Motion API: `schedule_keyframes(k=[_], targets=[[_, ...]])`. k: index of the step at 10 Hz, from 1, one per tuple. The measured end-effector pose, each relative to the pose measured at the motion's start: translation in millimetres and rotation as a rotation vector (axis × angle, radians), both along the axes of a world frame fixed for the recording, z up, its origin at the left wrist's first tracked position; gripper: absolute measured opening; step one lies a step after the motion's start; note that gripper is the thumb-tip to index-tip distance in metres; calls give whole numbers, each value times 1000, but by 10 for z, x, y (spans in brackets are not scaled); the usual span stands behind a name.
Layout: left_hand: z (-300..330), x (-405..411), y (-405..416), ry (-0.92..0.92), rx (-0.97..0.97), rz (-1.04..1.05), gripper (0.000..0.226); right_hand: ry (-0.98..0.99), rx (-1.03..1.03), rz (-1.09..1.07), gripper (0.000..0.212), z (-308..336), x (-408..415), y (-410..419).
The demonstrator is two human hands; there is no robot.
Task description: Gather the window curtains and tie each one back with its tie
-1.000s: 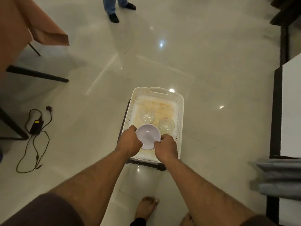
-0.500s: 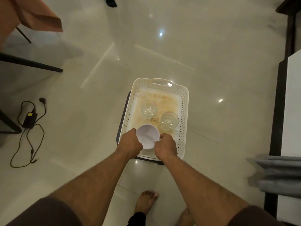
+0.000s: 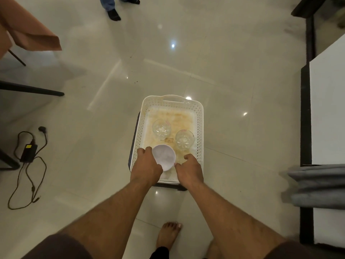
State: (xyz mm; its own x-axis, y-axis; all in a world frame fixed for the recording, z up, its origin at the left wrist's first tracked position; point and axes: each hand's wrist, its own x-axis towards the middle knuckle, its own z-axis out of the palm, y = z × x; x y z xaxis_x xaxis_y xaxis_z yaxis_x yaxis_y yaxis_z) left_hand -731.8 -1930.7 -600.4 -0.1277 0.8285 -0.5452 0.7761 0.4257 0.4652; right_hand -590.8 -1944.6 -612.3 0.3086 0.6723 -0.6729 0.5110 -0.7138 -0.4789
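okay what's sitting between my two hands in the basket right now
In the head view, a small white bowl sits between your left hand and right hand, at the near end of the white basket.

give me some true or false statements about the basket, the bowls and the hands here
1. Two clear glass bowls sit inside the white basket. True.
2. The left hand holds the white bowl. True.
3. The basket hangs on a wall. False: it sits low over the tiled floor.
4. The right hand grips a glass bowl. False: it is at the basket's near edge, beside the white bowl.
5. A black power adapter with its cable lies on the floor to the left. True.
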Motion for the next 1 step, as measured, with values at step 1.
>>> schedule_keyframes(k=[1], targets=[[120, 61, -54, 61, 86, -48, 50, -29, 42, -31, 54, 128, 148, -108]])
